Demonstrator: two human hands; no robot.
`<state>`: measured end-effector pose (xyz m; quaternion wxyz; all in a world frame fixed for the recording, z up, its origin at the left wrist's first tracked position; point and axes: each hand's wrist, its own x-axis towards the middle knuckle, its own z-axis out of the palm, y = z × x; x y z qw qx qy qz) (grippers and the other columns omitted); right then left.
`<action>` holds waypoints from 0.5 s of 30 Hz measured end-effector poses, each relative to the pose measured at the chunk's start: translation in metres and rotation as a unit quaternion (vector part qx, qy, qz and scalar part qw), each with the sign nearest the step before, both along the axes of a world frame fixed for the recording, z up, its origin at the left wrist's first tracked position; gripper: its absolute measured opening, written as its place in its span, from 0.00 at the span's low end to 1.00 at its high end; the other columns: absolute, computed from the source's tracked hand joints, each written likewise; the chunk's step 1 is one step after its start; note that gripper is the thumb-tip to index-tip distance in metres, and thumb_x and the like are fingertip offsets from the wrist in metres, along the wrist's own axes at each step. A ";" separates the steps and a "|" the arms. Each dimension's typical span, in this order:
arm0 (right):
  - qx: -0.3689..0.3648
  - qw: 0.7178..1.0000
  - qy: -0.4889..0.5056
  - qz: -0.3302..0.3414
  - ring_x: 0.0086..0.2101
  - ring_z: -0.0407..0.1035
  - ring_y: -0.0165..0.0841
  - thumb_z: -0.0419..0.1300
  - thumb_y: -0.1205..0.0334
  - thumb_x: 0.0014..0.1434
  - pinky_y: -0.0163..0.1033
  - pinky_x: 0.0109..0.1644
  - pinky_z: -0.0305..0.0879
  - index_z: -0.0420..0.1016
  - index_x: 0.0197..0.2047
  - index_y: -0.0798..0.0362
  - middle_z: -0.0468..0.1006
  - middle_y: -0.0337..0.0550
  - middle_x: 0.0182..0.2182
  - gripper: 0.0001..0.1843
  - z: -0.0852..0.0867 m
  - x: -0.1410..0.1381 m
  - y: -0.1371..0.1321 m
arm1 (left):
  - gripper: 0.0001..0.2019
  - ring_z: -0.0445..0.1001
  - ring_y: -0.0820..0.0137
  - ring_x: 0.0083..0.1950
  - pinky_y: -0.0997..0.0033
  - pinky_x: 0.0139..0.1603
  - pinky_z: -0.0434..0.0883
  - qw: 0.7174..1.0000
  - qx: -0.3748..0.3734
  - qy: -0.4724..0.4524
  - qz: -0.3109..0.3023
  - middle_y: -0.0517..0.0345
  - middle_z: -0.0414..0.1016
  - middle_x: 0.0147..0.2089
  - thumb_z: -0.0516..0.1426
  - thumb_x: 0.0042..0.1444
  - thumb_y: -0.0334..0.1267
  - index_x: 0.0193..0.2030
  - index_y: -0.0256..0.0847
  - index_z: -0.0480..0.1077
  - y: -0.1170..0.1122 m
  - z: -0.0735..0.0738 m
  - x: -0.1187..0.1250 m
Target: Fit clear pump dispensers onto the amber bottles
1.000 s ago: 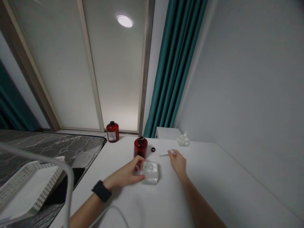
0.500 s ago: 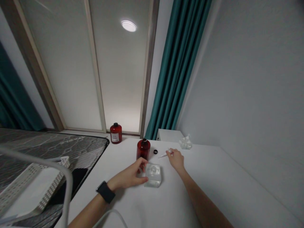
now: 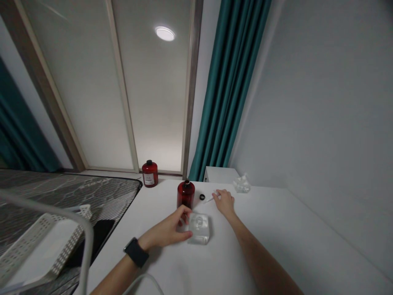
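Note:
On the white table stands a clear, square-sided container [image 3: 199,229] with a round opening or ring on top. My left hand [image 3: 172,227], a dark watch on its wrist, is closed on the container's left side, with the thumb at the near corner and the fingers at the far one. Farther right, my right hand [image 3: 224,203] pinches a slender white piece [image 3: 209,200] whose thin end points left; its exact kind is too small to make out. A dark red bottle [image 3: 186,194] stands just behind my left hand. Between it and my right hand lies a small black ring-like cap [image 3: 202,197].
Another red bottle [image 3: 149,175], labelled and capped, stands at the table's far left. Crumpled clear plastic [image 3: 242,183] lies at the back right. Left of the table are a white perforated basket [image 3: 49,246] and a curved grey-white tube [image 3: 87,241] close to the camera.
My right hand has shifted slightly left and away from me with the white piece. My left hand keeps its hold on the clear container; the view has moved slightly.

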<state>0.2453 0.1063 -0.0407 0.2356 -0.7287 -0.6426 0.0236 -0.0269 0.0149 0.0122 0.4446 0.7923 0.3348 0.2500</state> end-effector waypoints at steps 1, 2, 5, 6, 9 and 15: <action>0.000 1.000 0.002 0.001 0.48 0.73 0.39 0.60 0.56 0.67 0.51 0.51 0.73 0.70 0.57 0.53 0.73 0.48 0.55 0.18 0.000 0.000 0.001 | 0.22 0.67 0.63 0.49 0.61 0.53 0.67 1.000 0.002 0.002 0.001 0.54 0.67 0.48 0.62 0.55 0.38 0.54 0.42 0.60 0.000 0.000 0.000; 0.000 1.000 0.005 0.002 0.49 0.73 0.40 0.60 0.55 0.67 0.52 0.52 0.73 0.71 0.57 0.53 0.74 0.48 0.54 0.18 -0.001 0.000 0.001 | 0.22 0.67 0.63 0.49 0.61 0.53 0.67 1.000 0.004 0.006 0.001 0.54 0.67 0.48 0.62 0.55 0.38 0.54 0.42 0.60 0.000 0.001 0.000; 0.003 1.000 0.017 0.003 0.52 0.70 0.44 0.59 0.53 0.67 0.53 0.56 0.66 0.74 0.55 0.51 0.78 0.48 0.49 0.17 -0.003 0.001 0.002 | 0.22 0.68 0.63 0.48 0.60 0.53 0.67 1.000 0.006 0.013 0.004 0.55 0.66 0.47 0.61 0.55 0.38 0.54 0.42 0.59 -0.002 0.003 0.000; 0.004 1.000 0.022 0.004 0.53 0.69 0.45 0.58 0.52 0.66 0.52 0.57 0.63 0.75 0.55 0.50 0.78 0.48 0.47 0.18 -0.004 0.001 0.002 | 0.22 0.68 0.64 0.48 0.60 0.53 0.67 1.000 0.005 0.014 0.004 0.55 0.66 0.47 0.61 0.55 0.38 0.55 0.42 0.59 -0.002 0.003 0.000; 0.012 0.999 0.038 0.005 0.53 0.68 0.46 0.58 0.52 0.65 0.50 0.55 0.59 0.76 0.56 0.49 0.79 0.49 0.47 0.19 -0.007 0.002 0.003 | 0.22 0.68 0.64 0.48 0.61 0.53 0.67 1.000 0.006 0.017 0.005 0.55 0.66 0.48 0.61 0.56 0.38 0.55 0.42 0.59 -0.002 0.003 0.000; 0.032 0.997 0.074 0.010 0.51 0.68 0.45 0.59 0.53 0.63 0.48 0.54 0.58 0.75 0.56 0.50 0.78 0.48 0.46 0.20 -0.009 0.004 0.002 | 0.23 0.68 0.64 0.48 0.61 0.53 0.67 1.000 0.008 0.016 0.002 0.55 0.66 0.47 0.61 0.56 0.39 0.55 0.42 0.59 -0.002 0.002 -0.001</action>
